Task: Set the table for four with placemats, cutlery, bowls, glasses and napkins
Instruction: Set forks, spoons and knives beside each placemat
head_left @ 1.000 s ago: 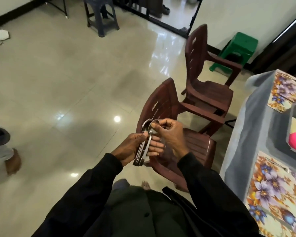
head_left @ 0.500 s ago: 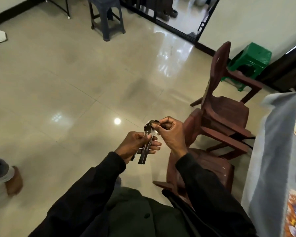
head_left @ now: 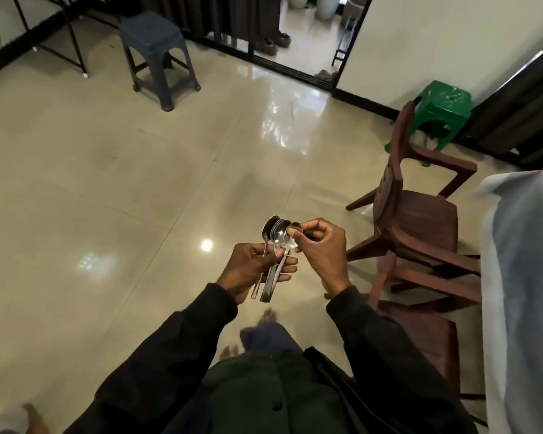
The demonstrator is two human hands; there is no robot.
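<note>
A glossy cream tiled floor [head_left: 123, 189] fills the view. Right of it, the grey-clothed tabletop [head_left: 521, 277] stands behind two brown plastic chairs [head_left: 420, 227]. Left of the chairs, the left hand [head_left: 251, 267] clasps a bunch of steel spoons [head_left: 276, 245] by the handles; the right hand [head_left: 320, 245] pinches one bowl.

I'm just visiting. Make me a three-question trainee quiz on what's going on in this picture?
1. True or false: the spoons are already laid on the table.
2. Which hand grips the spoon handles? A. left hand B. right hand C. neither
3. Fill in: the right hand's fingertips pinch one spoon at its ____.

Key
1. False: both hands hold them over the floor, beside the chairs.
2. A
3. bowl
</note>
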